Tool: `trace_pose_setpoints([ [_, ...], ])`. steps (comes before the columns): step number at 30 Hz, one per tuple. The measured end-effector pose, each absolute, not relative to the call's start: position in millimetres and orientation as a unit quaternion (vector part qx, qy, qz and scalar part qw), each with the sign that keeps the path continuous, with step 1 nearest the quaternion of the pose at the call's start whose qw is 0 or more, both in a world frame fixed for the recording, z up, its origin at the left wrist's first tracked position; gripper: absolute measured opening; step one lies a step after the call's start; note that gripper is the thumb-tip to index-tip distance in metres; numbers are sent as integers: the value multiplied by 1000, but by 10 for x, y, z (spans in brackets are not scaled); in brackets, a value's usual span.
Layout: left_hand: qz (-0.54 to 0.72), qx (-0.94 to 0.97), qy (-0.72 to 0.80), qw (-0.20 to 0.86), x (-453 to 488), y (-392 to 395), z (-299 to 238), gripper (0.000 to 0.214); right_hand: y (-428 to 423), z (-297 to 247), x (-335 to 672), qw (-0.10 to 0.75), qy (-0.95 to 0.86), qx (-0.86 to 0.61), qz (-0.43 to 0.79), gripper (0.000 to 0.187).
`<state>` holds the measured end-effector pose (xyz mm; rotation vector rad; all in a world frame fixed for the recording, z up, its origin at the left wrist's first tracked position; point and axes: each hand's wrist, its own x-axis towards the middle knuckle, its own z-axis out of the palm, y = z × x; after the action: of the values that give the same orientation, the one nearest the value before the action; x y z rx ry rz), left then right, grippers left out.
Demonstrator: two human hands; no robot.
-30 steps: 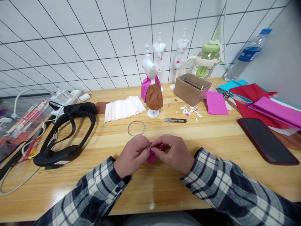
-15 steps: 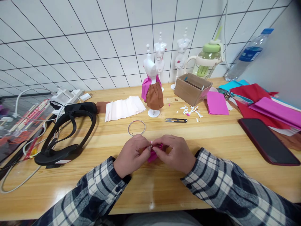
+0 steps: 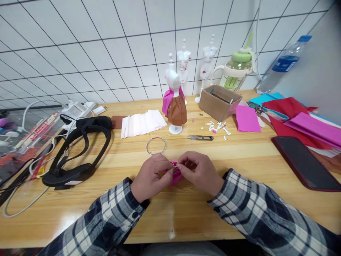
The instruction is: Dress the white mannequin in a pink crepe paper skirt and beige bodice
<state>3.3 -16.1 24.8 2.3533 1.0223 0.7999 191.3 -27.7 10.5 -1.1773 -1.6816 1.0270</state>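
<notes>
"One pink piece, thin cloth or soft paper. Place: between both hands, low over the table, straight in front of the person."

"Fingers?"

"Left hand: thumb and forefinger pinching its upper edge, beside a narrow pale strip. Right hand: thumb and forefinger nipped at the same edge, remaining fingers curled."

"Handling?"

"Light and limp, I'd judge; little slip, quick to crease, and fragile if paper. Best held at the edge, by fingertips, not bunched in a fist."

"Direction?"

"Pinched edge away from the person, loose body toward the person. Long axis: cannot be told; the hands hide both ends."

"And outward?"

"One thin ring, lying just beyond the left hand. One pair of snips, flat, set crosswise, farther right. One white dress form, upright behind them, wearing a brown skirt."
</notes>
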Motion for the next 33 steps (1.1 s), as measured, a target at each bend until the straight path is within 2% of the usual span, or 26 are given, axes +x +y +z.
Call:
trace_pose_setpoints([
  [3, 289, 859, 356, 226, 23, -149, 253, 15, -237, 109, 1930, 437, -604, -450, 492, 3],
  [8, 279, 877, 317, 231, 14, -144, 267, 15, -154, 113, 1999, 430, -426, -358, 711, 20],
  [13, 300, 868, 315, 240, 20, -158, 271, 16, -85, 130, 2082, 471, -334, -355, 736, 29],
  [17, 304, 868, 307, 244, 22, -163, 275, 17, 59, 95, 2234, 517, -359, -419, 654, 35],
  [23, 311, 871, 295, 240, 12, -164, 286, 18, 389, -70, 2645, 599, -451, -508, 424, 35],
  [29, 322, 870, 292, 231, 3, -176, 296, 17, 435, -185, 2722, 567, -526, -564, 290, 24],
  [33, 325, 870, 290, 229, 10, -180, 296, 19, 372, -154, 2694, 537, -556, -608, 179, 25],
])
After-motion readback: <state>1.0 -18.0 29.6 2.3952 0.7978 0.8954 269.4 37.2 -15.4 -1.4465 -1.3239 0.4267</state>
